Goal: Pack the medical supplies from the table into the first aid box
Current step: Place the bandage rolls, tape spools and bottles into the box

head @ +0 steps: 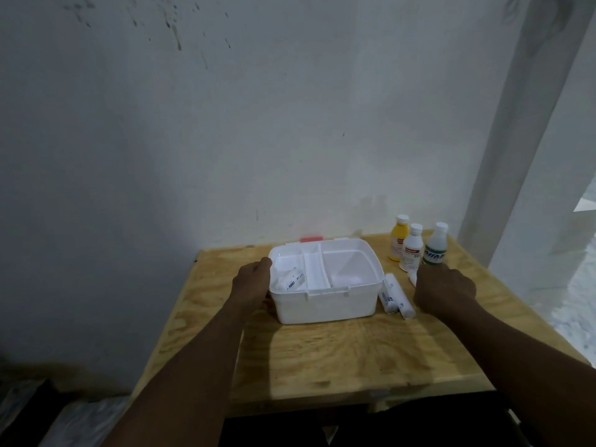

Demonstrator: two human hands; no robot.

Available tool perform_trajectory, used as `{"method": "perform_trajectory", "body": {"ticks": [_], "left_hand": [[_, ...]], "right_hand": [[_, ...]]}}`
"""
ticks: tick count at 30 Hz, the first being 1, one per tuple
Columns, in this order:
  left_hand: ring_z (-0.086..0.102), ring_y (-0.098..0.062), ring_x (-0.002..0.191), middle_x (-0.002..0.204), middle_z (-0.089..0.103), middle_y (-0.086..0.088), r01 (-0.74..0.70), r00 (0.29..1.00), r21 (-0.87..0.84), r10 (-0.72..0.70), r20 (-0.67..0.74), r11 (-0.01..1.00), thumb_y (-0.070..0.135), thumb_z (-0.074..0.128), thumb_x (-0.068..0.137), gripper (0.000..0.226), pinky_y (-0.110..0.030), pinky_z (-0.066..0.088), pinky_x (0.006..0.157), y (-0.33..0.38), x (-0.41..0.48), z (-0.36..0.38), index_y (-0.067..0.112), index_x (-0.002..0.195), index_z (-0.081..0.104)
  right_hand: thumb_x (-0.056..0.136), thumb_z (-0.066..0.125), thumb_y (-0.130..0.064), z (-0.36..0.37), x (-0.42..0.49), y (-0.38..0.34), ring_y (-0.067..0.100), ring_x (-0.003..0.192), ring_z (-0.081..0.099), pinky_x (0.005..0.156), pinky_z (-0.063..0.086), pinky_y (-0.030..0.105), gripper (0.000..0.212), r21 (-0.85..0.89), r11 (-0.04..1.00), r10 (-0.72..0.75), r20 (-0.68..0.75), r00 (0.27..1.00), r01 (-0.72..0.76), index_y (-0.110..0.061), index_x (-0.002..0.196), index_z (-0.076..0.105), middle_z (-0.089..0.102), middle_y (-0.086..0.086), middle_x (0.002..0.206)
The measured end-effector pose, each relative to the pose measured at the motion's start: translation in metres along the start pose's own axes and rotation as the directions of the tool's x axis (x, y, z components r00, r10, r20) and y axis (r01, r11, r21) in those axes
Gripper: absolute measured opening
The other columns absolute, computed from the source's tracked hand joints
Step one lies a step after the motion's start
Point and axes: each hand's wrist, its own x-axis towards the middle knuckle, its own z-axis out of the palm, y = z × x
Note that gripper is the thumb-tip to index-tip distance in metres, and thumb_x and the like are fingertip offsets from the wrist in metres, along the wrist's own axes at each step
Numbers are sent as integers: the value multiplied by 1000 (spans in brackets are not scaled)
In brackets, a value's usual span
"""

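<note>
A white plastic first aid box [324, 282] sits open on a plywood table [338, 353], toward the far edge and a little left of the middle, close to the white wall [193, 140]. A narrow divider tray runs front to back inside it; the left compartment holds small white packets with printed labels [292, 280], and the larger right compartment shows something white and flat at its bottom, too blurred to name. A red piece [311, 239] shows just behind the box's far rim.

The left hand [253, 283] is against the box's left wall, fingers curled around its near left corner and thumb up by the rim, gripping the box. The right hand [443, 290] rests on the table right of the box, knuckles up, fingers bent downward toward a small white item [412, 277] at its fingertips; whether it grasps that item cannot be told.

Two white rolled bandages [396, 296] lie side by side on the table, just beside the box's right wall, between the box and the right hand. Three bottles stand upright in the far right corner: a yellow bottle [398, 241] farthest back, a white bottle [412, 248] with a red label, and a clear bottle with a green label [436, 245] nearest the right edge, all close together.

The near half of the table is bare wood, as is the strip left of the box. A white post [516, 130] rises beyond the right edge.
</note>
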Motion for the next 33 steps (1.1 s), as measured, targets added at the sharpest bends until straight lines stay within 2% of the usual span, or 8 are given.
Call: {"method": "perform_trajectory", "body": {"ticks": [6,9,12,16,19,22,25,33], "left_hand": [[70,-38,96,105,71,-16,-6,1000,21,5,11,1000,41,44,95,34,-52,62,82,-1,0,-2,16,87,66],[70,-39,98,106,71,-19,-10,1000,43,10,5,999,43,44,94,34,-54,61,84,-1,1,-3,16,82,63],[69,-39,100,107,71,-18,-9,1000,51,8,10,999,42,43,95,34,-54,61,84,0,1,-3,17,84,63],[69,-39,100,109,70,-19,-10,1000,51,9,16,999,40,43,96,33,-54,61,83,1,0,-4,16,85,63],[70,-38,96,107,70,-17,-9,1000,47,8,26,999,39,43,97,31,-53,62,81,2,-1,-4,19,83,63],[70,-38,97,106,71,-16,-18,999,62,16,32,998,41,43,96,33,-54,61,84,1,1,-5,18,84,63],[69,-38,97,105,71,-16,-40,998,80,37,45,996,44,42,94,35,-55,60,87,-1,3,-6,19,83,64],[68,-34,97,104,71,-12,-61,997,87,56,56,994,40,40,99,34,-51,60,88,-2,3,-5,19,89,65]], "right_hand": [[88,59,-24,0,-2,-6,23,93,62,65,46,34,23,72,997,-26,-1,1000,26,-16,109,55,63,6,104],[83,67,-27,-6,3,-10,21,81,59,67,53,34,30,219,974,-49,-17,999,52,-12,107,56,58,5,92],[79,65,-33,-23,12,-18,24,75,58,67,51,34,29,353,931,-61,-117,991,99,-12,96,55,59,6,86],[76,63,-40,-60,17,-45,31,87,59,72,46,36,34,515,833,-63,-274,960,202,-14,97,55,63,10,96],[76,63,-41,-83,7,-81,31,94,59,79,49,38,36,595,749,-118,-313,942,292,-19,103,55,62,9,104],[74,62,-43,-80,-10,-116,31,91,61,81,51,40,35,586,731,-233,-267,935,350,-23,101,53,62,8,108],[76,60,-41,-62,-24,-138,29,90,57,70,43,34,33,533,754,-318,-217,923,385,-22,101,51,61,8,107],[83,60,-35,-34,-40,-151,20,81,52,66,41,30,31,486,777,-353,-190,916,401,-15,107,54,61,5,101]]}}
